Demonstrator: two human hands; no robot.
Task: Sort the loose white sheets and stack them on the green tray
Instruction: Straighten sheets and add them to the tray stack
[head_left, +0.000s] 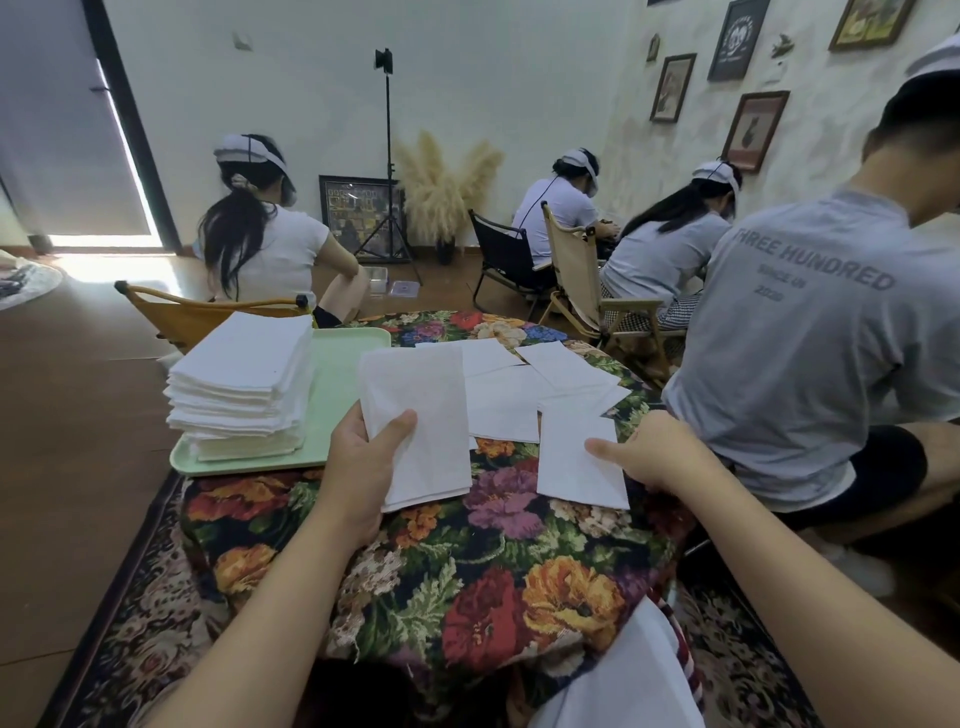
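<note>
Mostly done, I'd say: tall stack of white sheets (241, 382) on pale green plastic tray (340, 387), just beyond left hand (363, 457). Left hand grips a small white sheet bundle (418, 421). Right hand (652, 449) pinches one loose white sheet (576, 462); several loose sheets (519, 384) beyond both hands remain.

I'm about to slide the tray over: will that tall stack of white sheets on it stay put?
Probably not if shoved fast. The stack of white sheets stands tall with uneven edges, so top sheets look apt to slip. It sits toward one side of the green tray, so that side is likely heavier.
</note>
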